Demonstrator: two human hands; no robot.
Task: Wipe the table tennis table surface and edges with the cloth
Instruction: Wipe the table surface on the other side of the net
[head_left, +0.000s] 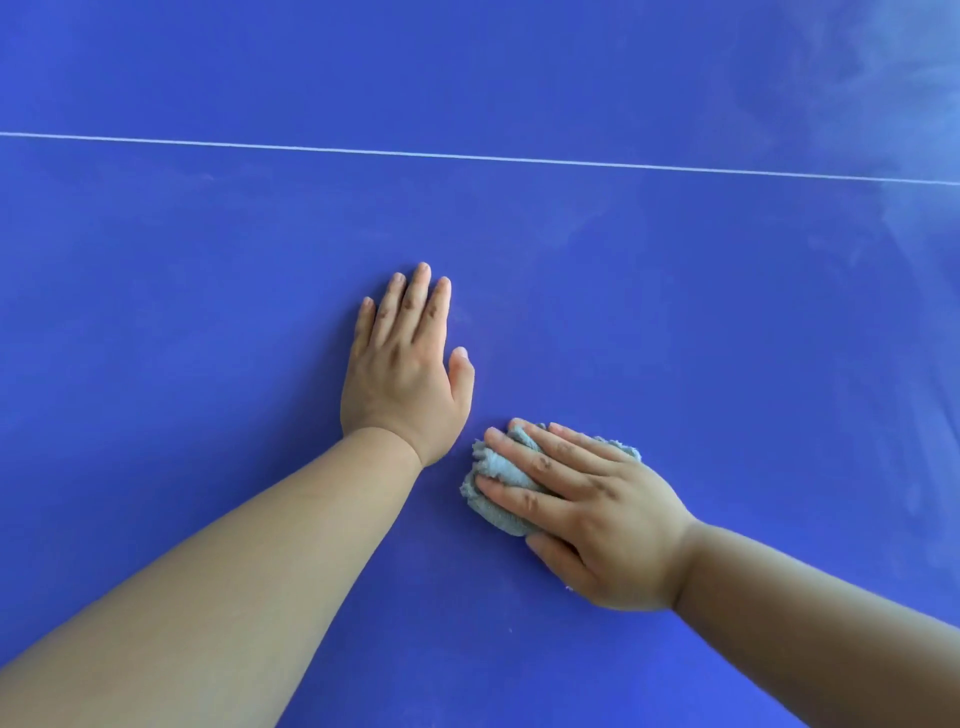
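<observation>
The blue table tennis table (208, 312) fills the whole view. My left hand (402, 369) lies flat on it near the middle, fingers straight and together, holding nothing. Just right of and below it, my right hand (587, 509) presses a bunched grey-blue cloth (498, 483) onto the surface. The fingers lie spread over the top of the cloth and the thumb rests at its near side. Most of the cloth is hidden under the hand.
A thin white line (467, 156) runs across the table from left to right beyond both hands. Pale dusty smears (883, 130) show on the surface at the far right. No table edge is in view.
</observation>
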